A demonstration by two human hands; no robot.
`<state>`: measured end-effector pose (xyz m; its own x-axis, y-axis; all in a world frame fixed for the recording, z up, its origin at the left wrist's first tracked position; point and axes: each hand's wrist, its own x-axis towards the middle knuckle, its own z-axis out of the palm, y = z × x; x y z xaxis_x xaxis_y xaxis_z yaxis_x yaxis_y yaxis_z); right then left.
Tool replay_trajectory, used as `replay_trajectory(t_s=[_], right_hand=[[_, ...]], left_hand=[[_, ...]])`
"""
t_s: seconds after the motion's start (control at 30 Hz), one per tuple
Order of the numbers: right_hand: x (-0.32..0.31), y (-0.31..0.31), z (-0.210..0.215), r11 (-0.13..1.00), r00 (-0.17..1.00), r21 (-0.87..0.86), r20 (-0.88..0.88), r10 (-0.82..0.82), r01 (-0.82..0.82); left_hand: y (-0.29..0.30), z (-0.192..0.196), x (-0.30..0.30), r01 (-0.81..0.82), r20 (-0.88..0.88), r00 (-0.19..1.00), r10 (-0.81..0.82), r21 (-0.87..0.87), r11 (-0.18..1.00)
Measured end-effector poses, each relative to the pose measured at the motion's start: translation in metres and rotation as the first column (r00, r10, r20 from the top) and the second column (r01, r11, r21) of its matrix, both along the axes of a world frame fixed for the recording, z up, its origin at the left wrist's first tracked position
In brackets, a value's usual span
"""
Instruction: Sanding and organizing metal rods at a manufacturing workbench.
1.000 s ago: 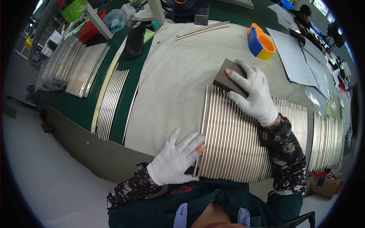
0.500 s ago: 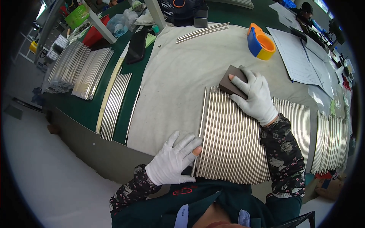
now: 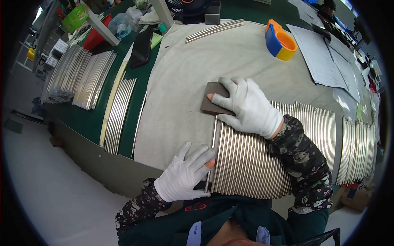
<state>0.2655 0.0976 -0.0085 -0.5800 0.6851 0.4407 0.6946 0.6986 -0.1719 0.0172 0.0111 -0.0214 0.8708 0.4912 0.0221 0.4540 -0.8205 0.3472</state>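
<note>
A brown rectangular block [image 3: 213,98] is gripped from above by my white-gloved right hand [image 3: 250,107]; a bare fingertip shows on its top. It sits at the far end of a rod [image 3: 214,137] standing slightly apart at the left of a dense row of silver metal rods [image 3: 246,164]. My right forearm lies over the row and hides part of it. Beside that left rod, at its near half, rests my gloved left hand [image 3: 182,174]. Its fingers are spread, with the tips touching or nearly touching the rod.
More rods [image 3: 357,151] lie at the far right. On the left are a small rod group [image 3: 120,117], bagged rods [image 3: 94,80] and a black phone [image 3: 141,48]. A tape dispenser [image 3: 281,41], papers [image 3: 316,57] and several loose rods [image 3: 215,30] are farther back on the pale cloth.
My right hand has moved left and slightly nearer with the block, from over the row to its left end. My left hand has stayed almost where it was.
</note>
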Motion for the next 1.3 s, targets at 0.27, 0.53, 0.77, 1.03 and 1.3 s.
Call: replay_trajectory(t_s=[0.27,0.53,0.77,1.03,1.3], right_hand=[[0.002,-0.006,-0.002,0.999,0.999,0.021,-0.018,0.027,-0.026],[0.017,-0.017,0.003,0.999,0.997,0.045,0.067,-0.033,0.030],[0.032,-0.011,-0.005,0.974,0.975,0.022,-0.015,-0.223,0.224],[0.074,-0.014,-0.033,0.869,0.871,0.073,-0.089,-0.483,0.490],[0.072,-0.015,-0.029,0.877,0.880,0.083,-0.077,-0.468,0.474]], left_hand=[[-0.003,0.003,0.005,0.001,0.011,1.000,-0.001,-0.018,1.000],[0.003,0.005,0.008,0.031,0.021,0.999,-0.031,-0.009,0.999],[-0.001,-0.001,0.001,-0.014,0.015,1.000,0.014,-0.020,1.000],[-0.007,-0.005,0.003,-0.013,0.125,0.992,0.020,-0.058,0.998],[-0.014,-0.016,0.010,0.021,0.050,0.998,-0.024,0.061,0.998]])
